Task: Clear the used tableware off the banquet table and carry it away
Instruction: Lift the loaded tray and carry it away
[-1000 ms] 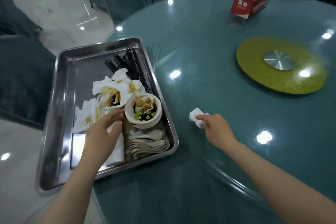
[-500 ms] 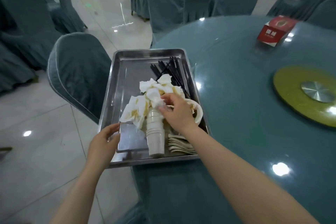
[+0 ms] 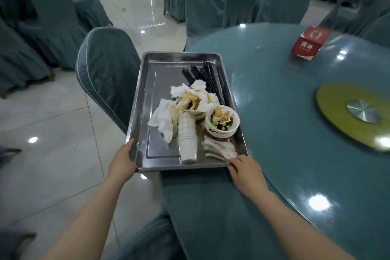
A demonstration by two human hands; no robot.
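Observation:
A steel tray (image 3: 162, 70) juts over the left edge of the round teal banquet table (image 3: 285, 101). It holds black chopsticks (image 3: 209, 78), soiled white napkins (image 3: 168, 116), a stack of white paper cups (image 3: 187, 137) lying on its side, a white bowl (image 3: 222, 122) of food scraps and white spoons (image 3: 220, 148). My left hand (image 3: 123, 160) grips the tray's near left corner. My right hand (image 3: 245, 172) holds the near right corner, thumb on the rim.
A red tissue box (image 3: 309, 43) stands at the table's far side, and a green turntable hub (image 3: 354, 118) lies to the right. A covered chair (image 3: 105, 74) stands just left of the tray, more chairs (image 3: 221, 0) behind it. Tiled floor (image 3: 52, 154) lies to the left.
My right hand dropped the napkin it took from the table onto the pile, then moved back to the tray's near right corner. My left hand stayed at the near left corner.

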